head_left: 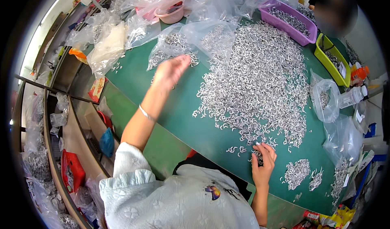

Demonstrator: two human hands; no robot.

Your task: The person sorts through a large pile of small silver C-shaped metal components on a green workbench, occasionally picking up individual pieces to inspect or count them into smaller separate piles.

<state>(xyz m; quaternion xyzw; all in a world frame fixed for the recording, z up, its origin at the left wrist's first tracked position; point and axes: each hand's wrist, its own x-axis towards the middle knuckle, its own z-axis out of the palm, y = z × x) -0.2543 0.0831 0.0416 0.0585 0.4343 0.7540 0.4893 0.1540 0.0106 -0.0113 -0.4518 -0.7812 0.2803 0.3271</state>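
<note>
A wide heap of small silver crescent-shaped metal pieces (260,78) covers the middle of the green table (178,107). My left hand (172,70) reaches over the near edge of a clear plastic bag (172,40) with more such pieces in it. Its fingers are pressed together, and whatever they hold is hidden. At the heap's near edge, my right hand (265,160) curls around a few metal pieces (257,155), between thumb and fingers. Two smaller piles, one larger (296,173) and one little (315,179), lie to the right of that hand.
A purple basket (266,10) and a lime green basket (321,56) with metal pieces stand at the far right, near another person's head. Clear bags and a pink bowl (170,16) crowd the far edge. Shelves with bags and a red basket (72,170) stand left.
</note>
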